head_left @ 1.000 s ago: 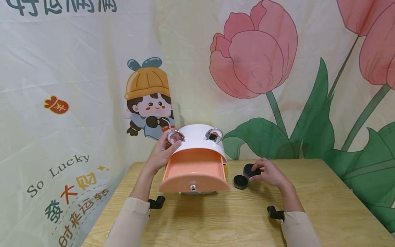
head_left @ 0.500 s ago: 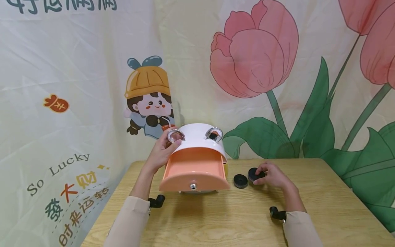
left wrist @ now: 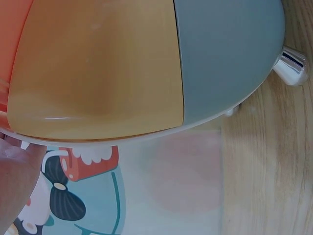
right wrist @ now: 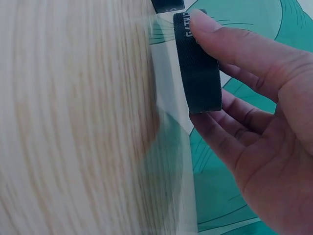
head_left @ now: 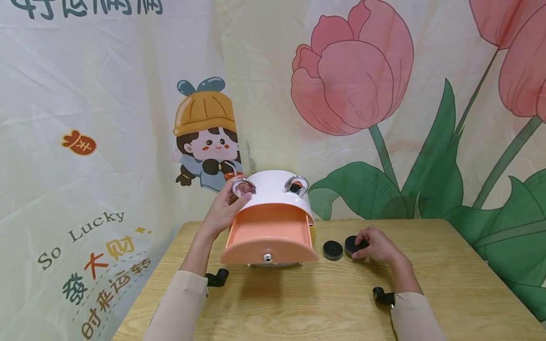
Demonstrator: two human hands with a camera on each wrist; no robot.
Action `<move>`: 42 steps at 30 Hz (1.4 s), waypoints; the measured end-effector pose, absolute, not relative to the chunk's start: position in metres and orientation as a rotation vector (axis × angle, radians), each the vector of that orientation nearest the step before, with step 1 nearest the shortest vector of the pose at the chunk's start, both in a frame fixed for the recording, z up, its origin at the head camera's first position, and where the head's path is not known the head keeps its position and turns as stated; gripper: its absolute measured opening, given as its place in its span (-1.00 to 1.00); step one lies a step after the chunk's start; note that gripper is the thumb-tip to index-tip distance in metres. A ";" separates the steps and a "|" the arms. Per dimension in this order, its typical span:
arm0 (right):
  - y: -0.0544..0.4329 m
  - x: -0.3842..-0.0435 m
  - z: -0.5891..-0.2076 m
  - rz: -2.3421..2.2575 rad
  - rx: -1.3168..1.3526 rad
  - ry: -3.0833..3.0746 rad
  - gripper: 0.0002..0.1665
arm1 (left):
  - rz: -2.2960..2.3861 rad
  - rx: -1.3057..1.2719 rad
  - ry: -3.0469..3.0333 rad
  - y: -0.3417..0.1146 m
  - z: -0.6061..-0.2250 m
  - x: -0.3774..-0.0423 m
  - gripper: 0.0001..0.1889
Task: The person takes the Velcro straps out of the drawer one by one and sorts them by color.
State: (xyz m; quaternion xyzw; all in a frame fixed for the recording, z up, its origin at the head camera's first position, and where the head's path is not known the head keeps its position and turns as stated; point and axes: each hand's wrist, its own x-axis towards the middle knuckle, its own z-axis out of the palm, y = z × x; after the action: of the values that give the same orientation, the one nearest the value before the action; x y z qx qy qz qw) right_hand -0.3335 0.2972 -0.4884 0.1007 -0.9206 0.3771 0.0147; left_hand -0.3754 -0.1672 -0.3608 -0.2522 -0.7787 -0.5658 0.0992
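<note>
A white animal-face drawer box (head_left: pixel 273 189) with silver ring eyes stands on the table, its orange top drawer (head_left: pixel 270 227) pulled out. My left hand (head_left: pixel 223 206) holds the box's upper left side, thumb on the front by the eye ring. In the left wrist view, a yellow drawer (left wrist: pixel 98 73) and a grey-blue one (left wrist: pixel 230 54) show below the orange. To the right, my right hand (head_left: pixel 375 244) grips a black tape roll (head_left: pixel 355 246) between thumb and fingers; white lettering marks its woven edge. A second black tape roll (head_left: pixel 332 250) lies between it and the box.
The wooden table (head_left: pixel 324 303) backs onto a printed curtain (head_left: pixel 264 94) with tulips and a cartoon child. Black wrist mounts (head_left: pixel 217 278) stick out from both sleeves. A silver foot (left wrist: pixel 292 66) supports the box.
The right hand has drawn its tape roll a little to the right and nearer, opening a gap from the other roll. The left hand and box have stayed put.
</note>
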 end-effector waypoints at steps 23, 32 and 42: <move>0.292 -0.334 -0.496 1.148 0.316 -2.902 -0.59 | -1.676 -0.734 -2.319 -0.167 -0.362 -0.375 -0.31; 0.291 -0.332 -0.479 1.206 0.280 -2.863 -0.44 | -1.674 -0.727 -2.324 -0.168 -0.364 -0.378 -0.32; 0.274 -0.326 -0.446 1.190 0.456 -2.551 -0.22 | -1.667 -0.742 -2.313 -0.168 -0.363 -0.377 -0.35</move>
State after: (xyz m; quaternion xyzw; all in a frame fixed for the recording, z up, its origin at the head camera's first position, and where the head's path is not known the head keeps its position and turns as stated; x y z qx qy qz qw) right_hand -0.3263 0.2739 -0.4458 0.1583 -0.8852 0.4130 0.1442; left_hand -0.3773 -0.1677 -0.3629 -0.2506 -0.7814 -0.5631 0.0973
